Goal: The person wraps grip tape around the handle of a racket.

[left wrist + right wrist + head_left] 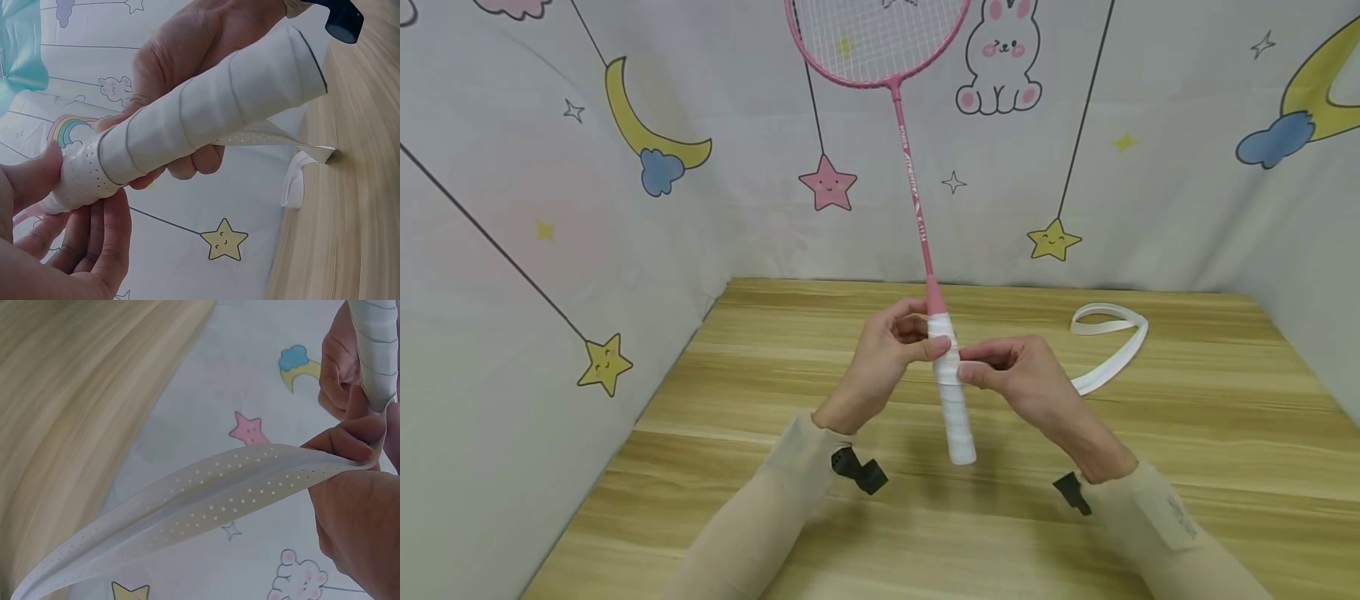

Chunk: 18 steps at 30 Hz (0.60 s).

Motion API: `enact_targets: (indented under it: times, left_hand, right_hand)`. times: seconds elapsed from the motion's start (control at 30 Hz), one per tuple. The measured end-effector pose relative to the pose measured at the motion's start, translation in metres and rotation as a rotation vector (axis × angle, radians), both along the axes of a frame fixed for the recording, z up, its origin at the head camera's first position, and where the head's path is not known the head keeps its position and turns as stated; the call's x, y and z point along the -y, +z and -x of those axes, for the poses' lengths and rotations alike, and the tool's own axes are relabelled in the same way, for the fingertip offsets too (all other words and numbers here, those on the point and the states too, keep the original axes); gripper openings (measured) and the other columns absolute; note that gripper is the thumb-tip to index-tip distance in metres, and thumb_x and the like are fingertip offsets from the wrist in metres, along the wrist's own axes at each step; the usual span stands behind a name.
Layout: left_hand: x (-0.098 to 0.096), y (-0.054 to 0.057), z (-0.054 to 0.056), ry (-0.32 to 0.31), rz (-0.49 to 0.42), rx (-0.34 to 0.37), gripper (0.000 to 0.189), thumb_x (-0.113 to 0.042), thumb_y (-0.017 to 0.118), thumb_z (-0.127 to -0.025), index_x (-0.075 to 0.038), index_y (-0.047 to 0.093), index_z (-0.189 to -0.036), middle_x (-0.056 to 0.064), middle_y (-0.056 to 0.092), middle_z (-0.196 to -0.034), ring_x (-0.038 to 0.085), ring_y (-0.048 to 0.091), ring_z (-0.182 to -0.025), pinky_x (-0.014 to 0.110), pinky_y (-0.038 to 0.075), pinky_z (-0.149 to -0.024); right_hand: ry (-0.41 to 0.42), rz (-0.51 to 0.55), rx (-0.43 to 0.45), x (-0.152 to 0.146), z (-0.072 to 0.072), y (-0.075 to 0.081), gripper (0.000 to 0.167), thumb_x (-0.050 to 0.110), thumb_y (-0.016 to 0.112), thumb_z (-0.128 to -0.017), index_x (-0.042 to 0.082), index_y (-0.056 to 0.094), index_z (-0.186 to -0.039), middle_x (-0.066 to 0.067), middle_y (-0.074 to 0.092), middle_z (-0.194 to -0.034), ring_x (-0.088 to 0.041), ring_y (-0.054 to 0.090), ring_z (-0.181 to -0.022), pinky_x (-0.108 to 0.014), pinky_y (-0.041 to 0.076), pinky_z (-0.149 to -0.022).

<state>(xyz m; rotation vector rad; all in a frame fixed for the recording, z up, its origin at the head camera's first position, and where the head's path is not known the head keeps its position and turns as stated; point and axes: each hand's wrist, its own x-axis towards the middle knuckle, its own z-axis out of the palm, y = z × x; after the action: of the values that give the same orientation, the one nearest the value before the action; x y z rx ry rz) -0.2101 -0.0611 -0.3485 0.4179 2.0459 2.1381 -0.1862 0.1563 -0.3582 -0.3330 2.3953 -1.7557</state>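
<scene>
A pink badminton racket (913,187) is held up tilted, head away from the person and handle (957,425) toward them. My left hand (883,354) grips the upper handle near the pink cone, thumb lying across the front. White perforated grip tape (206,494) winds round the handle in overlapping turns. Beside the handle, my right hand (1030,375) pinches this tape where it leaves the handle, as the right wrist view shows. From those fingers the loose length runs out behind the hand and curls on the table.
The wood-grain table (760,383) lies below both hands. A white cloth backdrop (715,225) with printed stars, moons and a rabbit hangs behind and at the sides. Small black cameras (859,471) are strapped at both wrists.
</scene>
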Motion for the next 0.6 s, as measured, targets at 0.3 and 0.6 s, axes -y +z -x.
enact_targets:
  times: [0.3,0.6]
  left_hand:
    - [0.0027,0.0011,0.0013,-0.077,-0.015,0.017,0.039,0.004,0.07,-0.102,0.004,0.063,-0.14,0.005,0.08,-0.108,0.01,0.071,-0.097,0.029,0.056,-0.095]
    - [0.0013,0.009,-0.007,-0.07,0.147,-0.073,0.044,-0.008,0.075,-0.102,-0.005,0.059,-0.144,0.021,0.078,-0.131,0.019,0.077,-0.111,0.032,0.061,-0.099]
  right_hand:
    - [0.147,0.035,0.061,-0.0021,0.0058,-0.0029,0.039,0.016,0.072,-0.106,-0.009,0.071,-0.136,0.007,0.081,-0.111,-0.005,0.068,-0.101,-0.027,0.059,-0.094]
    - [0.103,0.036,-0.025,0.0023,0.001,-0.0048,0.031,0.01,0.074,-0.104,-0.009,0.075,-0.129,-0.017,0.081,-0.117,-0.006,0.07,-0.097,-0.024,0.06,-0.091]
